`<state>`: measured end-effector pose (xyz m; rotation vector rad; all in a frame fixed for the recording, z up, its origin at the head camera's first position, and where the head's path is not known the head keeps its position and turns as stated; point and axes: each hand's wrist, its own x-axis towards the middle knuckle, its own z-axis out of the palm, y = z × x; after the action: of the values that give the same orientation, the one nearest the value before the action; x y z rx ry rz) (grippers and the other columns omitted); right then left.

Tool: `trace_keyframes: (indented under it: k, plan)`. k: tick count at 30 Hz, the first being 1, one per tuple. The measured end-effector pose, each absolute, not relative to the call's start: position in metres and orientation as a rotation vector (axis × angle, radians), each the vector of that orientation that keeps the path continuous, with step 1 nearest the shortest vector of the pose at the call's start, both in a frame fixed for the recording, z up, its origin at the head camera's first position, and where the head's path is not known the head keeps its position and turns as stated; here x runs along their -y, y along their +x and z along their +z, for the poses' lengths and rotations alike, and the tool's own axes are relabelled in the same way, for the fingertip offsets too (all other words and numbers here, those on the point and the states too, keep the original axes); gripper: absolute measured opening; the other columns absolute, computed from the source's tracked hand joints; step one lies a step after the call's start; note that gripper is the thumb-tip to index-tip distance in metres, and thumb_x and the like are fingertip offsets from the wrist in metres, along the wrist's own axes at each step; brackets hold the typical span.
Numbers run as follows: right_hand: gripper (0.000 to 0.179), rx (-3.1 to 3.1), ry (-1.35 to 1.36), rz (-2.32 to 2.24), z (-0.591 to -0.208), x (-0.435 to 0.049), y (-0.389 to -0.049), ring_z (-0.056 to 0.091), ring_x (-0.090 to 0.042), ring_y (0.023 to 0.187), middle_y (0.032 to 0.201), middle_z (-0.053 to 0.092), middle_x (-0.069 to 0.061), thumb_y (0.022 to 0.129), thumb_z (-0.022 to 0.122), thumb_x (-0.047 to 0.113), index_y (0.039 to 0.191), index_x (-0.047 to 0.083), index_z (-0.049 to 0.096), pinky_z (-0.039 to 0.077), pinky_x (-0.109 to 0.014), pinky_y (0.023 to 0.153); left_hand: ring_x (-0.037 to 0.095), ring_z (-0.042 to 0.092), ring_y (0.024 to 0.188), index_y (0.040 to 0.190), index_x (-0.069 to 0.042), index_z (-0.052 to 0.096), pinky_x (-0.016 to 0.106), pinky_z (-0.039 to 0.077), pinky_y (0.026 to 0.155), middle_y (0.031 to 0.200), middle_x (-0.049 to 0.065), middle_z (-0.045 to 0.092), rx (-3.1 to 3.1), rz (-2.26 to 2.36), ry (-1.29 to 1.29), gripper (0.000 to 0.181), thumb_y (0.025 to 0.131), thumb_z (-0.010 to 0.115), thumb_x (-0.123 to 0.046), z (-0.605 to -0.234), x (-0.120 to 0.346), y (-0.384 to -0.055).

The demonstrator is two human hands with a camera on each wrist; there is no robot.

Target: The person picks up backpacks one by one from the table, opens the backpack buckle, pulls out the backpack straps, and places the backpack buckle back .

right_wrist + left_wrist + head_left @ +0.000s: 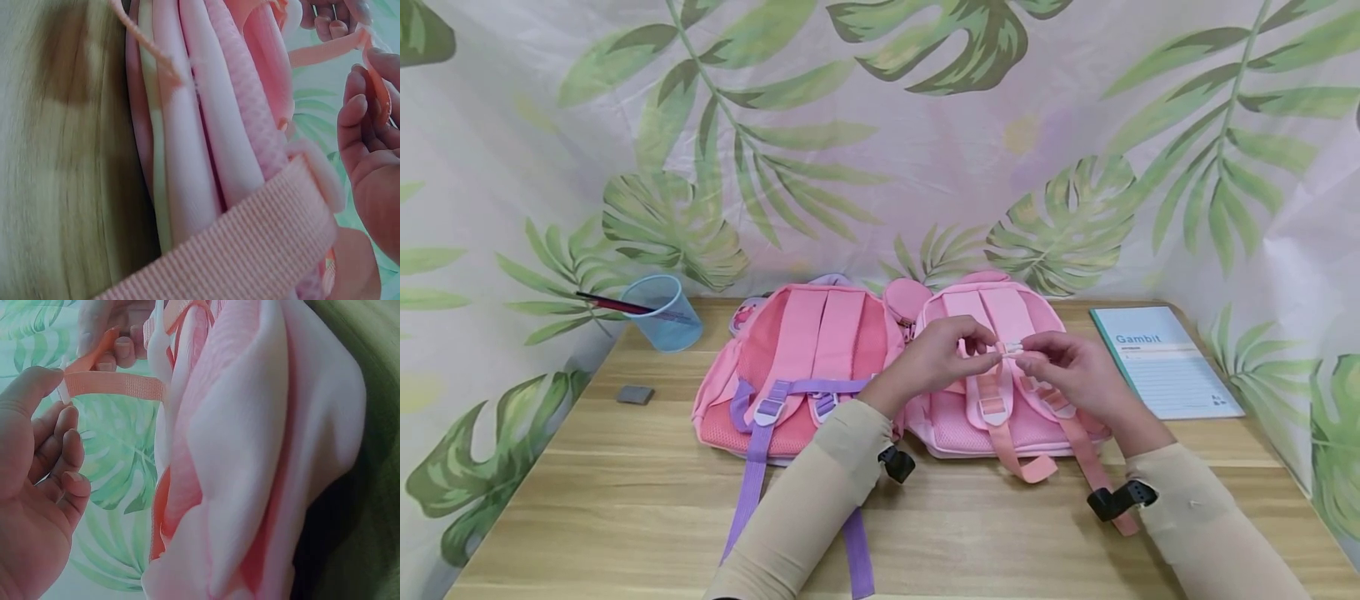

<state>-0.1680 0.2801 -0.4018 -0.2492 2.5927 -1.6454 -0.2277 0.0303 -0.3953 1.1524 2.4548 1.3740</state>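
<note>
A pink backpack (947,425) with peach straps lies with its shoulder straps facing up. Over it, a small white buckle (1012,347) on a peach strap spans the gap between both hands' fingertips. My left hand (943,358) pinches the buckle's left side; in the left wrist view its thumb and fingertips meet at the white piece (64,387), where the peach webbing (115,384) ends. From the other side my right hand (1078,371) grips the peach strap (376,87) close to the buckle, its fingers curled round the loose end. The fingers partly hide the buckle.
A second pink backpack (722,408) with purple straps (752,479) lies to the left, touching the first. At the back left stand a blue cup (677,329) holding pencils and, nearer, a grey eraser (636,395). A notebook (1172,367) lies at the right. A leaf-print curtain (940,167) surrounds the table.
</note>
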Motion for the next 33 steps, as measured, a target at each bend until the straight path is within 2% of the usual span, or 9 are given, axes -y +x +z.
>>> trace_keyframes:
  k: [7,13,17,23,29,33]
  plan:
    - [0.039,-2.565,-0.189,-1.633,-0.4005,-0.275,-0.168,0.073,-0.013,0.093,0.103,0.075,-0.003,0.102,0.077,0.021,0.133,-0.001,0.068,0.062,-0.027,0.075,0.006,0.059,0.087,0.112,-0.008,0.078,0.017,0.049,0.08,0.095,0.004,0.071,-2.44,1.372,1.156,0.017,0.098,0.08,-0.017,-0.3941,-0.0311,-0.2268]
    - [0.046,-2.559,-0.185,-1.567,-0.3992,-0.2788,-0.1652,0.067,-0.011,0.095,0.113,0.071,-0.014,0.101,0.078,0.015,0.14,-0.002,0.064,0.064,-0.029,0.077,0.009,0.06,0.089,0.112,-0.009,0.078,0.018,0.049,0.081,0.097,0.003,0.071,-2.465,1.359,1.15,0.017,0.099,0.08,-0.019,-0.3956,-0.0307,-0.2281]
    - [0.042,-2.552,-0.215,-1.568,-0.4003,-0.2817,-0.1651,0.071,-0.013,0.094,0.112,0.072,-0.016,0.102,0.076,0.017,0.137,-0.004,0.064,0.066,-0.032,0.076,0.01,0.06,0.09,0.112,-0.009,0.078,0.022,0.052,0.083,0.097,0.003,0.071,-2.475,1.355,1.157,0.017,0.099,0.08,-0.019,-0.3958,-0.0299,-0.2291]
    - [0.038,-2.571,-0.224,-1.599,-0.4028,-0.2806,-0.1668,0.074,-0.017,0.092,0.104,0.075,-0.008,0.103,0.076,0.023,0.132,-0.001,0.068,0.065,-0.031,0.073,0.009,0.061,0.09,0.111,-0.008,0.077,0.021,0.053,0.083,0.098,0.004,0.072,-2.458,1.356,1.172,0.017,0.098,0.08,-0.018,-0.3943,-0.0301,-0.2293]
    - [0.035,-2.563,-0.239,-1.656,-0.4025,-0.2773,-0.1686,0.074,-0.01,0.088,0.098,0.078,-0.002,0.104,0.074,0.015,0.132,-0.005,0.068,0.063,-0.027,0.073,0.007,0.061,0.09,0.111,-0.008,0.077,0.017,0.05,0.081,0.098,0.004,0.072,-2.442,1.344,1.161,0.016,0.098,0.08,-0.017,-0.3937,-0.0302,-0.2292]
    - [0.036,-2.531,-0.243,-1.694,-0.4011,-0.2756,-0.1696,0.074,-0.006,0.088,0.097,0.078,0.006,0.103,0.074,0.011,0.132,-0.008,0.067,0.064,-0.027,0.075,0.008,0.062,0.09,0.111,-0.009,0.077,0.019,0.052,0.083,0.098,0.004,0.072,-2.439,1.331,1.169,0.015,0.098,0.08,-0.017,-0.3936,-0.0299,-0.2293]
